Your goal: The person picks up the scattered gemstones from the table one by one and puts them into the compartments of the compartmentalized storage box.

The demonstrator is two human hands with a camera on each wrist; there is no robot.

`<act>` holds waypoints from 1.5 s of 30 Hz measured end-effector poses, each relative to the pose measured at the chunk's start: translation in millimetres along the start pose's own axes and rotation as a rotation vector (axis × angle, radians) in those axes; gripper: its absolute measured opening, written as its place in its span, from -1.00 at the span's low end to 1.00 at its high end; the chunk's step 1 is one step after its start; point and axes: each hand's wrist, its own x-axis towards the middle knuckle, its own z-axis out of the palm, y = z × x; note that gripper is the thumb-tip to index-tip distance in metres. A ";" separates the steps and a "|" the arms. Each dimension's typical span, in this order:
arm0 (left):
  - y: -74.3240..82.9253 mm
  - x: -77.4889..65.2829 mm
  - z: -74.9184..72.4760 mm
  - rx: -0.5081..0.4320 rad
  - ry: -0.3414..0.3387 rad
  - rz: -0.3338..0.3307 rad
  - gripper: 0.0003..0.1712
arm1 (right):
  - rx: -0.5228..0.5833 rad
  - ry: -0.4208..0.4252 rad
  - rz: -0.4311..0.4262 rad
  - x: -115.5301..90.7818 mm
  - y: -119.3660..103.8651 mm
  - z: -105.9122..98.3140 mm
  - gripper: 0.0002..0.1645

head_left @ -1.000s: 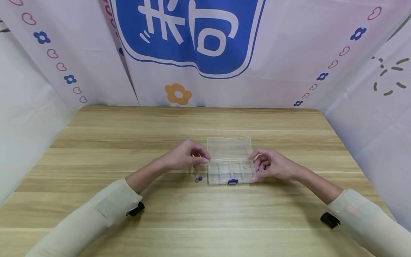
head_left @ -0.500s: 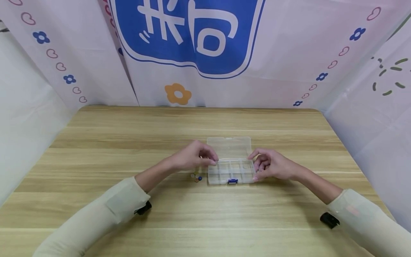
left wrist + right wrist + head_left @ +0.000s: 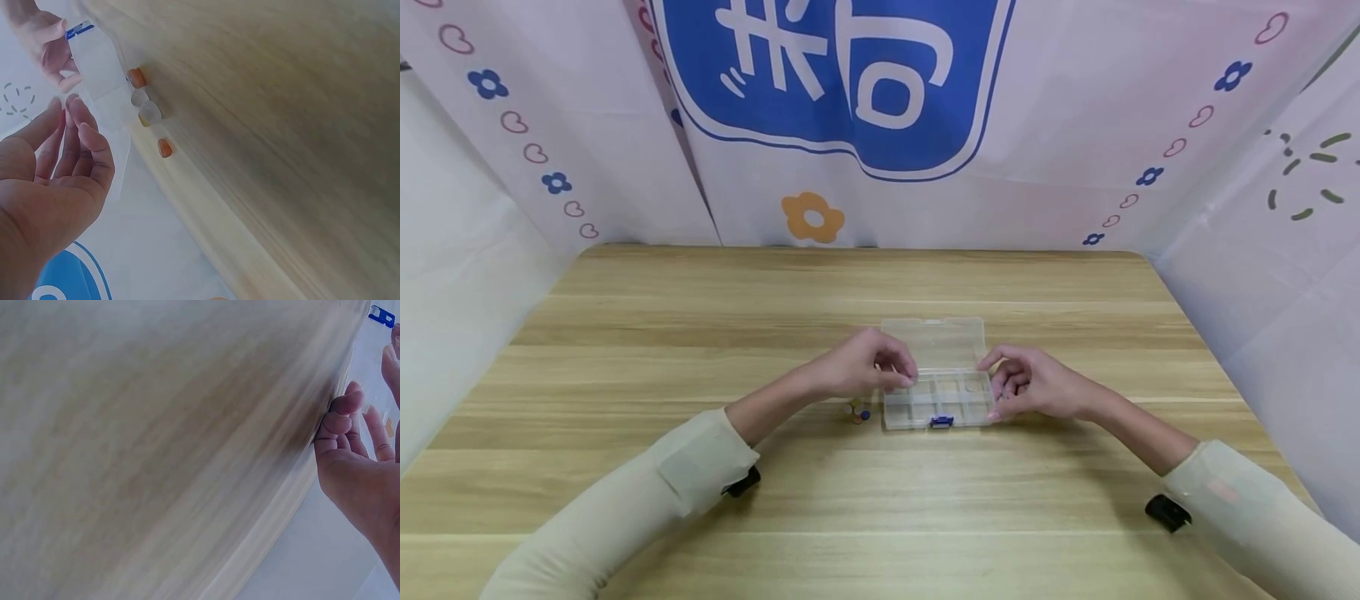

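A clear plastic compartment box [image 3: 951,408] lies on the table with its lid [image 3: 931,343] folded back and a blue latch [image 3: 942,422] at the front. My right hand [image 3: 1037,385] holds its right end, thumb at the front corner and index finger at the back. Over the left compartments is my left hand [image 3: 872,364], with thumb and fingertips pinched together. A reddish sliver shows between them in the left wrist view, apparently a small bead mostly hidden by the fingers. Several small beads lie left of the box, including a blue bead [image 3: 865,415] and an orange bead [image 3: 164,148].
The wooden table [image 3: 700,317] extends around the box on all sides. White printed cloth [image 3: 1037,200] hangs along the back edge and both sides. A black wrist device [image 3: 1168,512] sits under the right sleeve, another under the left.
My left hand has moved right, from above the beads to over the left compartments of the box. The right hand stays at the box's right end.
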 end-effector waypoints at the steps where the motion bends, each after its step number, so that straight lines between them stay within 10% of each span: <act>1: 0.0 0.1 -0.1 0.000 0.000 -0.003 -0.95 | 0.001 0.001 0.002 0.2 -0.1 0.1 -0.33; 45: 7.6 26.4 22.6 -0.019 -0.070 0.050 -0.93 | 0.020 0.000 0.010 0.5 1.7 0.1 -0.33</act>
